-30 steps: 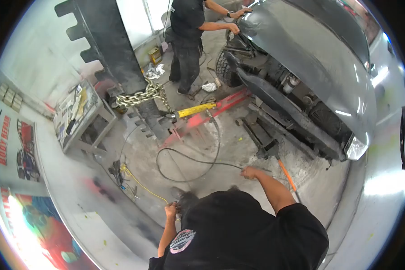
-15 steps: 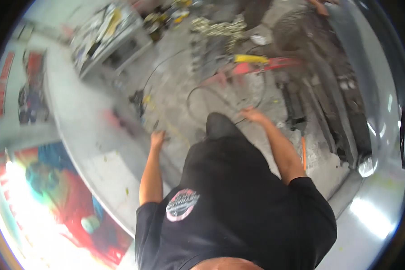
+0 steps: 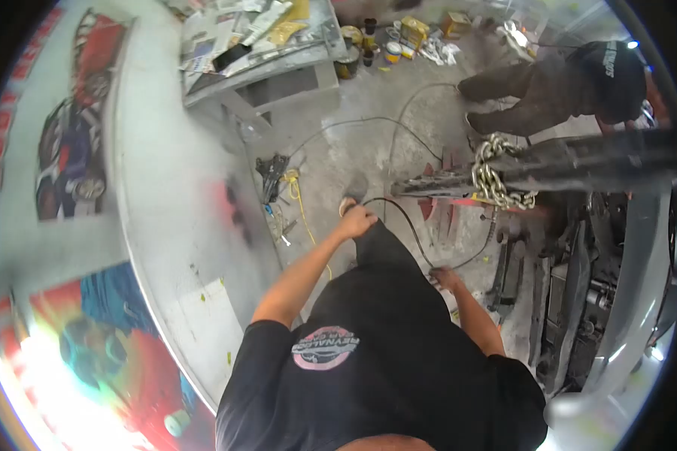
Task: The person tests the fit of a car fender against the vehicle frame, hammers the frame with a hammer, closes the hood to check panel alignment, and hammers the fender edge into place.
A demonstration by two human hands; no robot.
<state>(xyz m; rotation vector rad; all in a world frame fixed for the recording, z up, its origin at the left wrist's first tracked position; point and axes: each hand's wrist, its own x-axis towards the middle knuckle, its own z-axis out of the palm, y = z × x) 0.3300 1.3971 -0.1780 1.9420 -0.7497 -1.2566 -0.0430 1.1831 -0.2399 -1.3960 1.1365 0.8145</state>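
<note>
My left hand (image 3: 357,220) is closed in front of my dark trouser leg, at one end of the visible curve of a thin black hose (image 3: 408,216). A small tan, rounded thing (image 3: 345,205) shows just beyond its knuckles; I cannot make out what it is. Lower and to the right, my right hand (image 3: 447,278) has its fingers curled around the same hose, which arcs between both hands. More hose loops away to the right of it, over the concrete floor. The fingertips of my left hand are partly hidden.
A steel chain (image 3: 493,177) wraps a dark beam (image 3: 579,164) at right. Beyond it, another person (image 3: 549,83) bends in dark clothes. A paper-strewn workbench (image 3: 263,68) stands far left. A yellow cord (image 3: 299,201) and black tool (image 3: 271,171) lie on the floor. Car frame parts (image 3: 557,316) are at right.
My left hand has come right and up, in front of my leg, to the hose. My right hand has moved lower. The view has turned, bringing the chained beam and the other person in clearly.
</note>
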